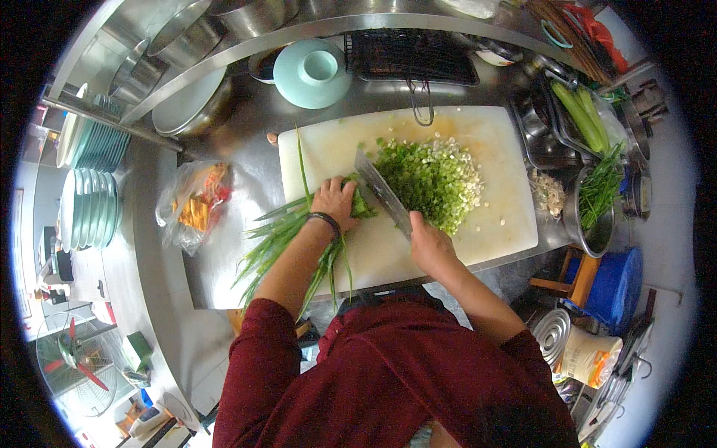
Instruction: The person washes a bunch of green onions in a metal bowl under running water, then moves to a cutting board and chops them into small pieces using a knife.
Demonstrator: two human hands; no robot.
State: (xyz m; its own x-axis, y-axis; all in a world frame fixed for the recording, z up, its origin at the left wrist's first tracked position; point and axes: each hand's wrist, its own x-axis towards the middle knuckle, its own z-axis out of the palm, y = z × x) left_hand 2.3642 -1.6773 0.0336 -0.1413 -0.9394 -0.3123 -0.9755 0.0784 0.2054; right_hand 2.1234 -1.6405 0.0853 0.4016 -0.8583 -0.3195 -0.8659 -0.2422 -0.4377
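Observation:
On a white plastic cutting board (322,143), my left hand (334,203) presses down a bunch of green onions (280,224), its long leaves fanning over the board's near left edge. My right hand (432,247) grips a cleaver (383,193) by its handle. The blade stands between the bunch's cut ends and a wide heap of chopped green onion (428,182). Green pieces make up most of the heap, with paler rings along its right side. The cleaver's grip is mostly hidden inside my right hand.
Behind the board are an upturned pale green bowl (312,73) and a black rack tray (417,59). A plastic bag (193,204) lies left. On the right stand a metal bowl of greens (596,204), trimmed roots (547,193) and a tray with cucumbers (580,115). A steel shelf (358,25) overhangs the back.

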